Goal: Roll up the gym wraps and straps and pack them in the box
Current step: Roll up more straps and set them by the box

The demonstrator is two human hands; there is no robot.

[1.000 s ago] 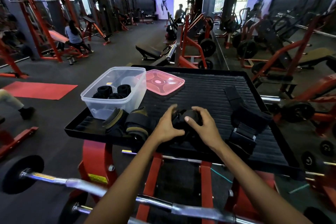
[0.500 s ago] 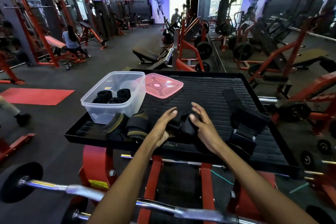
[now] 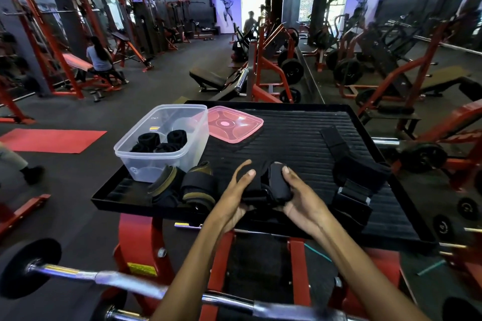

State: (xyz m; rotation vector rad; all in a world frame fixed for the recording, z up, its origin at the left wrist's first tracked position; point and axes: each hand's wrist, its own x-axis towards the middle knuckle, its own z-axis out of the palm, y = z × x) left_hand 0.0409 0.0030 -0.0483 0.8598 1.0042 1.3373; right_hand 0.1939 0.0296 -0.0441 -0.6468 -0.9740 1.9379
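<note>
A partly rolled black strap (image 3: 276, 185) lies near the front edge of the black ribbed platform (image 3: 300, 133). My right hand (image 3: 300, 198) grips its rolled end, thumb on top. My left hand (image 3: 234, 190) holds the strap's loose left part from below, its upper fingers spread. The clear plastic box (image 3: 161, 161) stands at the platform's left with several black rolls (image 3: 161, 142) inside. Two black-and-olive wraps (image 3: 185, 185) lie in front of the box. More black straps (image 3: 357, 182) lie unrolled at the right.
The box's pink lid (image 3: 234, 124) lies on the platform behind the box. A chrome barbell (image 3: 125, 281) crosses low in front of me above the red frame (image 3: 138, 242). Gym machines and people fill the room beyond.
Both hands have turned palms inward and drawn slightly toward me with the strap. The roll under my right hand has tipped up on end. My view has shifted a little.
</note>
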